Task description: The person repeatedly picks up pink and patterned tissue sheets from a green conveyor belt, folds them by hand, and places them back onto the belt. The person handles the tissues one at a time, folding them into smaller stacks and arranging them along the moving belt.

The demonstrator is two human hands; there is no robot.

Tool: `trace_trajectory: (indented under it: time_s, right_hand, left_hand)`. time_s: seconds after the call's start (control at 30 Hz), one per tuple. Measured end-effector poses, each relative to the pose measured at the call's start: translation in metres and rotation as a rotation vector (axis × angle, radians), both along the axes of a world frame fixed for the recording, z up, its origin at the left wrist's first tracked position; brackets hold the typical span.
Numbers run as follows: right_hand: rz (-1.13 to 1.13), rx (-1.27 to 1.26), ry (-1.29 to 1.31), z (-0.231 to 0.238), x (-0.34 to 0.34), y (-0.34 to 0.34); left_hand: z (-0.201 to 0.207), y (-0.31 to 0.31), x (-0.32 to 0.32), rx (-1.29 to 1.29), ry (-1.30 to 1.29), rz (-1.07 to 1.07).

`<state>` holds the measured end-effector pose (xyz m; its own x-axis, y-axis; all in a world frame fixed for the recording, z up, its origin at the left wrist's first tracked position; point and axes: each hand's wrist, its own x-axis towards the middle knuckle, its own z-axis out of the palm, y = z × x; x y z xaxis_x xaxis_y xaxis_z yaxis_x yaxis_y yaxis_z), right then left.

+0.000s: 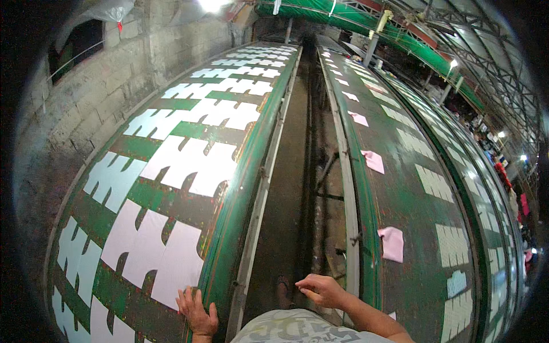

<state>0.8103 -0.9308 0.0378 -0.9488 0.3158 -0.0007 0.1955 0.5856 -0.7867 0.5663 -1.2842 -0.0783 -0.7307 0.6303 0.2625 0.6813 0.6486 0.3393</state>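
Note:
My left hand [197, 314] lies with its fingers spread at the lower right corner of a pale pink cut fabric panel [178, 266] on the left table. The panel lies flat, joined in a row with similar pink pieces that have curved cut-outs. My right hand [322, 290] hangs over the aisle between the tables, its fingers curled and pressed together. Anything inside that pinch is too small or hidden to make out. Farther along the left table, white panels [191, 163] lie flat beside light blue panels [114, 177].
A long green table [231, 228] runs along my left, beside a block wall [108, 103]. Across the narrow aisle [289, 188], another long table [394, 200] carries small pink pieces [392, 244] and rows of pale panels [452, 246]. Metal rails [351, 228] edge the aisle.

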Motion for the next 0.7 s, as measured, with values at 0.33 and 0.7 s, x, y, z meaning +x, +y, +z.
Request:
trace_trajectory:
  time_s: [0.33, 0.7]
  right_hand:
    - [0.089, -0.032, -0.003, -0.008, -0.104, 0.152]
    - [0.452, -0.078, 0.124, -0.019, -0.217, 0.165]
  left_hand:
    - [0.055, 0.042, -0.002, -0.293, -0.214, 0.213]
    - [0.052, 0.042, -0.01, -0.293, -0.192, 0.161]
